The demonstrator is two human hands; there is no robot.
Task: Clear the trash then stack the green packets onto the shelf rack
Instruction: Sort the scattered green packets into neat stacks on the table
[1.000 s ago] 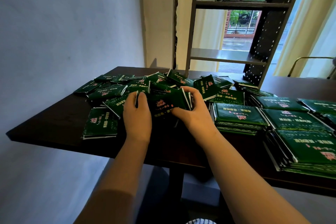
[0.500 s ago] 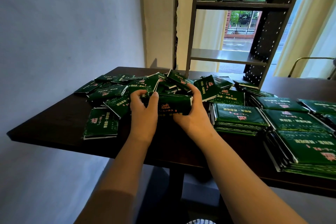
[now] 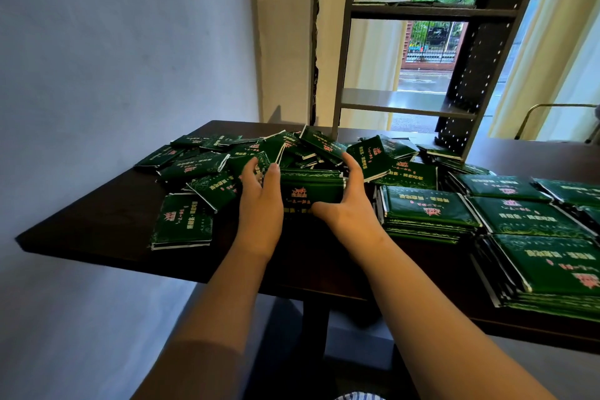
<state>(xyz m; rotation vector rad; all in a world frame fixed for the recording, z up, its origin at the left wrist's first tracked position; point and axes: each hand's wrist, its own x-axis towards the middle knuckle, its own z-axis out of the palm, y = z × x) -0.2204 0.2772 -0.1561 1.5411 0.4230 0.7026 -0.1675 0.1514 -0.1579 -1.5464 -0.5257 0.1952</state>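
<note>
Between my hands is a small stack of green packets (image 3: 310,187), held on edge just above the dark table (image 3: 97,224). My left hand (image 3: 261,201) grips its left end with thumb and fingers curled round it. My right hand (image 3: 349,201) grips the right end, fingers over the top. Behind them lies a loose heap of green packets (image 3: 292,148). One packet (image 3: 183,226) lies flat alone at the front left. The metal shelf rack (image 3: 406,104) stands at the back of the table.
Neat piles of green packets (image 3: 425,211) fill the table's right side, the nearest pile (image 3: 552,273) at the front right edge. A wall runs along the left. A window and curtains are behind the rack, and a chair frame (image 3: 552,107) shows at far right.
Both hands have gathered packets from the heap into one squared bundle and tipped it up on edge; the bundle sits slightly nearer to me than before.
</note>
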